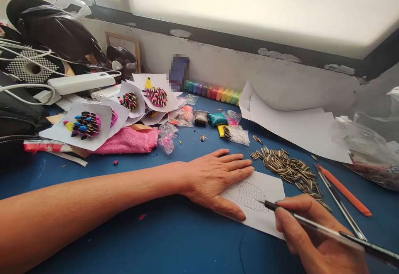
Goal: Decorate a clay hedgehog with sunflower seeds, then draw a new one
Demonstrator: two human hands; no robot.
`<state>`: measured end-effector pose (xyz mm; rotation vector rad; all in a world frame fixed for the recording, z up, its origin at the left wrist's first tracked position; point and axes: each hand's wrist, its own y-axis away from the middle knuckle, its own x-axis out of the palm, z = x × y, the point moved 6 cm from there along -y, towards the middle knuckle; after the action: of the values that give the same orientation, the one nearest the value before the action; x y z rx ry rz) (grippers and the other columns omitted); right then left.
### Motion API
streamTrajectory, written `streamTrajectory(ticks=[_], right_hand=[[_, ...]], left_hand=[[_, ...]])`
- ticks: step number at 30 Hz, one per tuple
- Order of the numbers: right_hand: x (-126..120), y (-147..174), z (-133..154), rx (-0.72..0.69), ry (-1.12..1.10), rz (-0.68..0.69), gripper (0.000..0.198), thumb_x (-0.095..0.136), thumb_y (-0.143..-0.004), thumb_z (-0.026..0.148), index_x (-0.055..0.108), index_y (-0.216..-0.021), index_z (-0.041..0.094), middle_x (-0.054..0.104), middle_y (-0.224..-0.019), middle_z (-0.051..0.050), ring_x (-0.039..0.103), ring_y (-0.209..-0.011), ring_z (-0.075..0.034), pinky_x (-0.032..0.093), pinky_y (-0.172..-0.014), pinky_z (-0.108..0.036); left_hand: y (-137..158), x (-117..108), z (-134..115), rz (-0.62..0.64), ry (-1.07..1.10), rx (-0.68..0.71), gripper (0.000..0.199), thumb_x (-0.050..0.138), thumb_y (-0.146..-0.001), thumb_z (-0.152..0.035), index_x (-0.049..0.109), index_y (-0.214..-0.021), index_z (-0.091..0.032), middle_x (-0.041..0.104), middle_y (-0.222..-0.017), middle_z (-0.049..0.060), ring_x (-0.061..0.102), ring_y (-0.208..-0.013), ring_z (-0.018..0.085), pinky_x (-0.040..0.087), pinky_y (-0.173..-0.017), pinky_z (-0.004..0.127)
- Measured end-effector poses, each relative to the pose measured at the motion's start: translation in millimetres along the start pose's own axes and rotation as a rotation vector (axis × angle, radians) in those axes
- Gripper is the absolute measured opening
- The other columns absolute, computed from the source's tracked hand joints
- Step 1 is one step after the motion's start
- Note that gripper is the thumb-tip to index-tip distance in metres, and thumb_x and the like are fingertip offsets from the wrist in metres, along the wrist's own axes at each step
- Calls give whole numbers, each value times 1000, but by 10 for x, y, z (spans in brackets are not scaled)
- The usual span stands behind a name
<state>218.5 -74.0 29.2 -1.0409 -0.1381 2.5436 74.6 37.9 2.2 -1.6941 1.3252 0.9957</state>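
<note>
My left hand [218,178] lies flat, fingers spread, across the left part of a small white paper [268,220] on the blue table. Between the thumb and fingers of my right hand [311,228] is a pen [307,223] with a black tip section and clear barrel. Its point is at an oval pencil-thin drawing [249,195] filled with small marks; whether it touches the paper I cannot tell. Just beyond the paper spreads a heap of striped sunflower seeds [288,168].
Right of the seeds lie a second pen [341,207] and an orange plastic tool [346,191]. Larger white sheets [289,124] curl behind them. At left are paper pieces with seed-covered clay figures [85,125] and a pink cloth [127,140]. Coloured clay packets [218,119] sit mid-table.
</note>
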Motion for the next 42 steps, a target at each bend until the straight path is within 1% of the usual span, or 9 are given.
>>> streamTrajectory(ticks=[6,11,17,22,26,30,35,39,42], right_hand=[[-193,-160,-57,-73,170,-83,19,60,-85,44,65,-87,26,69,-65,2,52,-36,-11,41,-32,-22],[-156,-173,-61,-149,226,-122,22,56,-87,40,68,-99,26,75,-91,-3,72,-74,-19,56,-58,-25],[-139,-171,-105,-177,273,-75,25,54,-89,41,68,-103,25,74,-93,-4,72,-76,-20,55,-57,-27],[-157,-157,-100,-127,214,-67,23,54,-89,44,67,-97,25,73,-85,-2,70,-70,-19,52,-52,-25],[-165,-121,-56,-59,192,-44,30,51,-91,49,61,-75,26,57,-59,3,48,-45,-12,36,-39,-24],[-157,-93,-2,-39,141,-13,40,47,-93,50,55,-63,25,39,-48,5,36,-41,-11,29,-37,-24],[-126,-71,-10,18,27,22,42,47,-93,52,53,-62,24,43,-50,5,42,-42,-11,35,-41,-23],[-94,-50,-43,128,-128,41,35,50,-91,55,60,-78,24,58,-58,3,57,-49,-14,46,-47,-24],[-75,-41,-47,161,-172,54,35,50,-90,57,62,-85,24,64,-64,2,59,-52,-13,48,-49,-24]], left_hand=[[-6,-8,2,-6,40,1,93,47,-87,-69,19,-155,-13,18,-161,11,12,-151,27,3,-123,45],[-3,-24,-12,-16,33,7,94,49,-86,-69,21,-154,-12,16,-161,13,13,-151,27,5,-123,44],[1,-49,-24,-16,21,4,94,50,-85,-71,23,-154,-13,16,-161,13,16,-150,28,7,-124,44],[1,-57,-29,-35,22,10,91,52,-84,-71,28,-152,-15,19,-160,13,18,-150,28,7,-124,43],[16,-49,-37,-41,6,3,89,52,-84,-71,32,-151,-16,22,-160,12,18,-150,27,7,-124,43],[34,-45,-39,-36,-12,-27,86,53,-83,-71,36,-150,-20,22,-160,12,19,-149,31,12,-123,48],[45,-62,-29,-55,-21,-53,86,52,-82,-73,40,-148,-19,26,-159,14,20,-149,32,16,-122,48],[78,-70,-27,-46,-24,-80,83,48,-85,-72,39,-148,-19,25,-159,13,20,-149,31,16,-122,49],[118,-71,-44,-35,-28,-100,78,45,-89,-69,37,-149,-20,25,-159,12,18,-149,30,15,-122,48]])
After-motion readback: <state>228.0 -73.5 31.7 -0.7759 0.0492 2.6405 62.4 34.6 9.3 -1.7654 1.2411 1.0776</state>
